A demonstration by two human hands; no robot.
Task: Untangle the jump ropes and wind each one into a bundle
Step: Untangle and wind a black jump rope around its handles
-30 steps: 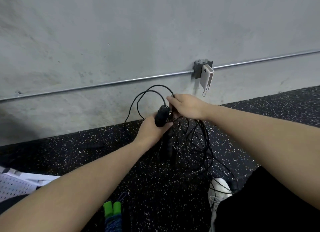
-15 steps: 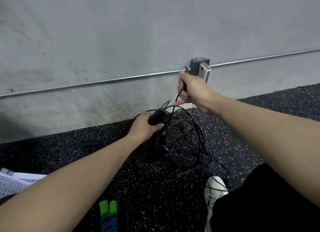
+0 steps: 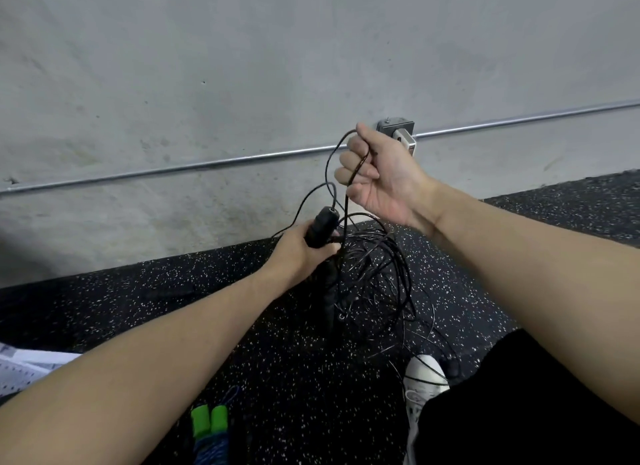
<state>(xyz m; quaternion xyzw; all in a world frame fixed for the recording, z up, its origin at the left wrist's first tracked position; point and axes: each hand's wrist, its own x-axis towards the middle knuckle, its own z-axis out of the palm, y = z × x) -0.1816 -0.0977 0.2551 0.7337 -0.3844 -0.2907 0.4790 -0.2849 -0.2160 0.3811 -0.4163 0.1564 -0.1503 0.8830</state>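
above the floor (image 3: 173,308), fingers (image 3: 349,159) pinch black cord (image 3: 328,166).

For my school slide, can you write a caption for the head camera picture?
Left hand grips a black handle while right hand lifts black cord from the tangle.

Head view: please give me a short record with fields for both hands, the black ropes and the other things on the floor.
left hand: grips black jump-rope handle
right hand: raised, holds thin black rope cord
black tangle of cords: hangs below the hands, not yet bundled
green-handled rope bundle: on black speckled floor
white shoe: under loose cords
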